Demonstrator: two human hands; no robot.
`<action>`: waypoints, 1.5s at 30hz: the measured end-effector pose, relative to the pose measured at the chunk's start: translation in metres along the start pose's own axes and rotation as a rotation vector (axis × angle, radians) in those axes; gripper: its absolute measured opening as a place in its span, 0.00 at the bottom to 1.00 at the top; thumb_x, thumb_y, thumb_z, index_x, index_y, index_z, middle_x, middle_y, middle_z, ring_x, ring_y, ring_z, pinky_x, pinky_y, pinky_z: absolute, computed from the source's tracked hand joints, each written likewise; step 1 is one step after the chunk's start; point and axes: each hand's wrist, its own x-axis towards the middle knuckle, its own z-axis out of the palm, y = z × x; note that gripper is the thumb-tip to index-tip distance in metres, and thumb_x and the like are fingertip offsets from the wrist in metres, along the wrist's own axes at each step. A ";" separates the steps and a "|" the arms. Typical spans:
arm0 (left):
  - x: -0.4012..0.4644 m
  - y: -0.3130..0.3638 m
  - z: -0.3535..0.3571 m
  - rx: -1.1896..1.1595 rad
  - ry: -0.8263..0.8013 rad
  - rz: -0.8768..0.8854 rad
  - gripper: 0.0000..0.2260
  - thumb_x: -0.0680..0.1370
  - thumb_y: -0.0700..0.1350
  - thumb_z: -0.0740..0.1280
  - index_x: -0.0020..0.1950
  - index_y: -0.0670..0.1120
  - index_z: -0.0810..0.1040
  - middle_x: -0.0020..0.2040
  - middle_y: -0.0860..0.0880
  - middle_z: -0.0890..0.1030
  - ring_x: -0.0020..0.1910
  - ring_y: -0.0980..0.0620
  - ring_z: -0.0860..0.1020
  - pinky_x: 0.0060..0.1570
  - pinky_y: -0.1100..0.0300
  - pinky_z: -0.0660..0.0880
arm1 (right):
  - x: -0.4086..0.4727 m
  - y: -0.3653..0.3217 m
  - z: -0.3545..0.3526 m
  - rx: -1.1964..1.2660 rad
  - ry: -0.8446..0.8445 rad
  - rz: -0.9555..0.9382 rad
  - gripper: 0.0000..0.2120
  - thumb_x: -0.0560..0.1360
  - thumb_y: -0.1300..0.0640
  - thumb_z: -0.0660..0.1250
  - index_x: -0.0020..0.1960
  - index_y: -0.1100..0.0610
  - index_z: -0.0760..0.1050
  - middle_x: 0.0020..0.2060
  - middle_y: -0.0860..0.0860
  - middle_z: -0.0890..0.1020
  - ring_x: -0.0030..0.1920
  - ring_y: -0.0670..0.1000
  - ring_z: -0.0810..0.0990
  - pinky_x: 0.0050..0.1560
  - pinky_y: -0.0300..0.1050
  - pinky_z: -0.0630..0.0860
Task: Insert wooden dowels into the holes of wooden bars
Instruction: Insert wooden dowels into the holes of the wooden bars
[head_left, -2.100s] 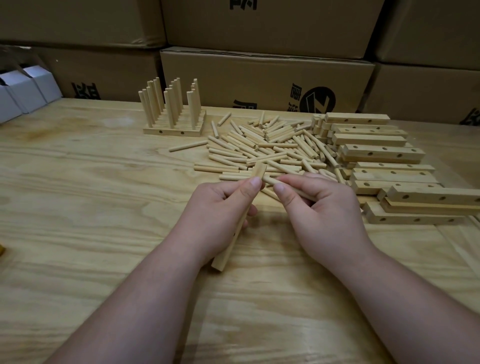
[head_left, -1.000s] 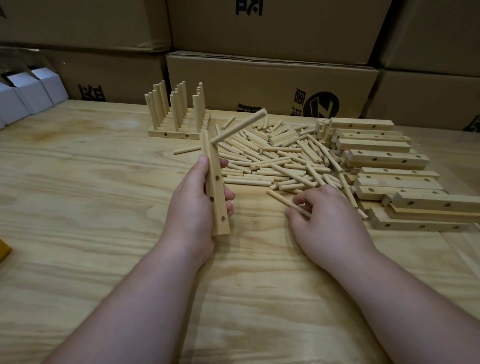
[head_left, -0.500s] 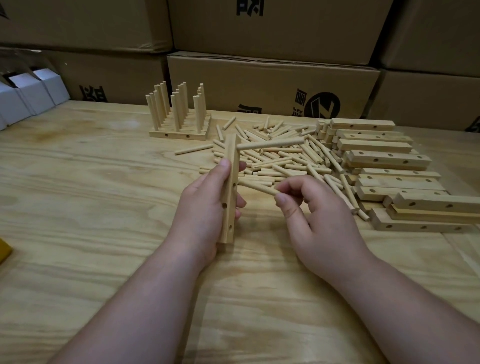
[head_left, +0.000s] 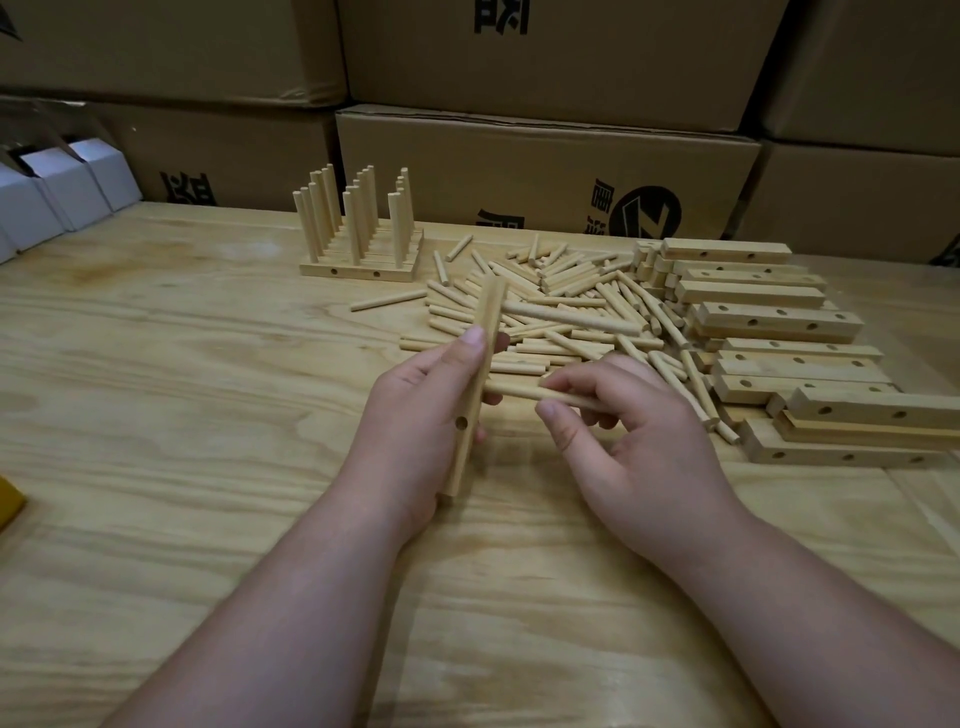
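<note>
- The left hand (head_left: 415, 415) grips a pale square wooden bar with round holes (head_left: 475, 395), fingers curled round it; the bar stands almost upright above the light plywood table (head_left: 171, 374), a little tilted.
- One short round wooden dowel (head_left: 571, 318) already sticks out of the bar's upper hole, pointing to the right.
- The right hand (head_left: 639, 441) pinches a second round wooden dowel (head_left: 519, 391) between thumb and fingers; its left end is at the bar's middle, touching the bar.
- The lowest hole of the bar is open.
- A heap of loose wooden dowels (head_left: 571, 291) lies just behind the hands.
- A stack of drilled wooden bars (head_left: 779, 322) lies at the right.
- A group of finished bars with upright dowels (head_left: 358, 234) stands behind, near the brown cardboard boxes (head_left: 545, 166).
</note>
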 end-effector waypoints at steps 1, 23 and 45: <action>-0.001 0.000 0.001 0.016 -0.011 0.008 0.13 0.77 0.60 0.67 0.51 0.56 0.88 0.37 0.59 0.83 0.34 0.63 0.78 0.30 0.66 0.74 | 0.000 0.000 0.000 0.013 -0.004 0.004 0.08 0.75 0.54 0.70 0.53 0.53 0.83 0.43 0.44 0.79 0.46 0.45 0.78 0.47 0.43 0.76; -0.001 -0.002 0.005 0.148 -0.085 0.022 0.19 0.75 0.53 0.59 0.60 0.55 0.85 0.36 0.63 0.82 0.37 0.62 0.78 0.32 0.71 0.72 | -0.004 -0.005 0.007 0.184 -0.013 0.195 0.06 0.77 0.53 0.71 0.51 0.44 0.77 0.33 0.43 0.77 0.33 0.42 0.77 0.34 0.30 0.70; 0.018 -0.004 -0.003 -0.473 0.208 -0.198 0.10 0.82 0.43 0.65 0.56 0.43 0.85 0.39 0.48 0.80 0.33 0.56 0.79 0.31 0.62 0.78 | 0.004 0.011 -0.004 -0.592 -0.111 0.540 0.11 0.77 0.48 0.64 0.58 0.43 0.78 0.57 0.44 0.78 0.61 0.52 0.68 0.51 0.49 0.54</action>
